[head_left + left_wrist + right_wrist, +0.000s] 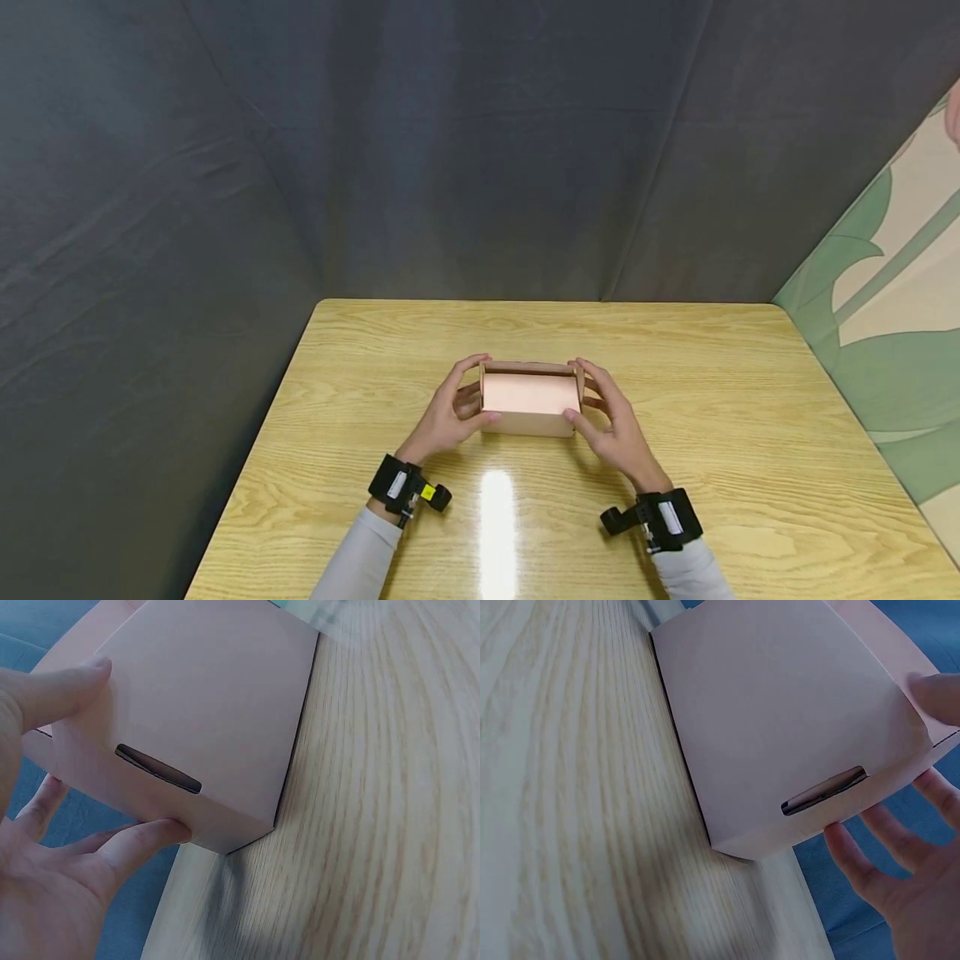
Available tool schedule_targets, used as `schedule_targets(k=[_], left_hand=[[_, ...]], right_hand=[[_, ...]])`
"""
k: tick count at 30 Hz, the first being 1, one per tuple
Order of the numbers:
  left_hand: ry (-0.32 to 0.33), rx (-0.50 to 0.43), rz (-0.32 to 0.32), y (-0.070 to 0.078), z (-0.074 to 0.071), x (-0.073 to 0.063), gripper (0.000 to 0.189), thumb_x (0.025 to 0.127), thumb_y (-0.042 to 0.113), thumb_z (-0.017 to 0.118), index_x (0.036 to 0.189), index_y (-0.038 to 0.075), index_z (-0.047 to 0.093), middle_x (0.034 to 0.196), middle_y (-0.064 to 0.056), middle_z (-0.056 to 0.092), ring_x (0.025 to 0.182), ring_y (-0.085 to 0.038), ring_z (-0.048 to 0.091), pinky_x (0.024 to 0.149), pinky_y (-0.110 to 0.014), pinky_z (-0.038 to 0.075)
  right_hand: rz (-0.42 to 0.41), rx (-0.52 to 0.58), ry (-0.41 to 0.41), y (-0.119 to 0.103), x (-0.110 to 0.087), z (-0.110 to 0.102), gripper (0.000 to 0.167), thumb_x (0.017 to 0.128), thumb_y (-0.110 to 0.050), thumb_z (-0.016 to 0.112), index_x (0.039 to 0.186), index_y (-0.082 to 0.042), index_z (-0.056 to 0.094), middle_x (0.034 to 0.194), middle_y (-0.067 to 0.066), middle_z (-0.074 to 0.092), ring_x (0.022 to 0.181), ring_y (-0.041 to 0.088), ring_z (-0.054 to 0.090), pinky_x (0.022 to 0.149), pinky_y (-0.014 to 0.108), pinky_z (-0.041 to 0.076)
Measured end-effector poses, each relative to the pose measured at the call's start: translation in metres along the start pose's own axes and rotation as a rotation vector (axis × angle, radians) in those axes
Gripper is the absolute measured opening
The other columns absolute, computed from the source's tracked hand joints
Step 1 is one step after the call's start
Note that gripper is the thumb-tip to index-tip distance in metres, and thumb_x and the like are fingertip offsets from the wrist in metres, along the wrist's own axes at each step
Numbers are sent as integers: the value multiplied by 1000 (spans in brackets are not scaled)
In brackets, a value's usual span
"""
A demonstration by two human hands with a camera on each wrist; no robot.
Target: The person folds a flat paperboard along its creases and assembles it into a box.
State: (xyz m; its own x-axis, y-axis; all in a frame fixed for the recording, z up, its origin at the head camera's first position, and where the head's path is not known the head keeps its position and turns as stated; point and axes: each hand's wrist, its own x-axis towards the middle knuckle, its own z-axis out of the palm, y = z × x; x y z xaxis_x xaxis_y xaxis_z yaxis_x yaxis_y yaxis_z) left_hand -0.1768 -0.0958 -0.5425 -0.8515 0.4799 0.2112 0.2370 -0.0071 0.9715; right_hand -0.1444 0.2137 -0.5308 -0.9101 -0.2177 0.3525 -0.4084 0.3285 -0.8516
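A small pale brown cardboard box (528, 423) sits on the table, long side toward me, its top panel lying a little below the raised back edge. My left hand (448, 414) holds its left end, with the thumb at the front top edge and the fingers along the side. At the opposite end, my right hand (617, 421) grips it the same way. The left wrist view shows a narrow slot near a corner of the box (217, 697), just beside the thumb. A matching slot appears on the box (772, 712) in the right wrist view. The inside is mostly hidden.
The wood-grain table (360, 350) extends around the box. A dark grey cloth (480, 167) hangs behind it and on the left. Fabric with green leaves (900, 375) borders the right edge. Light glares off the tabletop in front of the box.
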Motion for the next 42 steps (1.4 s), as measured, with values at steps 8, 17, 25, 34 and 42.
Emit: schedule_targets(k=[8,17,25,34,42], left_hand=[[6,-6,-32,0,1,0,84,95,1,79,164,17,34,173,-12,26,153,-51,38,115,-47,50],[7,36,-24,0,2,-1,79,97,4,78,161,26,37,171,-11,29,154,-51,36,115,-50,50],[-11,38,13,-2,1,-1,74,99,3,75,161,18,36,171,-17,28,154,-53,34,114,-54,50],[3,61,0,-2,2,-1,72,99,5,76,158,23,39,170,-16,29,153,-52,36,115,-50,49],[3,66,36,-3,3,0,69,98,3,76,155,18,41,167,-11,32,153,-51,37,115,-52,49]], right_hand=[[-26,0,-6,1,-1,0,79,93,8,76,162,-13,43,161,13,50,147,26,53,105,24,54],[-64,22,9,2,0,3,74,92,12,75,157,-6,46,156,21,51,147,11,51,105,24,55],[-95,1,24,3,0,5,69,93,13,74,154,-5,49,154,19,52,149,30,51,104,27,55],[-87,13,26,2,0,5,64,93,12,74,151,-4,50,154,18,52,148,39,51,105,26,54],[-106,19,46,3,0,6,58,91,15,74,143,0,53,152,19,54,146,40,52,103,26,54]])
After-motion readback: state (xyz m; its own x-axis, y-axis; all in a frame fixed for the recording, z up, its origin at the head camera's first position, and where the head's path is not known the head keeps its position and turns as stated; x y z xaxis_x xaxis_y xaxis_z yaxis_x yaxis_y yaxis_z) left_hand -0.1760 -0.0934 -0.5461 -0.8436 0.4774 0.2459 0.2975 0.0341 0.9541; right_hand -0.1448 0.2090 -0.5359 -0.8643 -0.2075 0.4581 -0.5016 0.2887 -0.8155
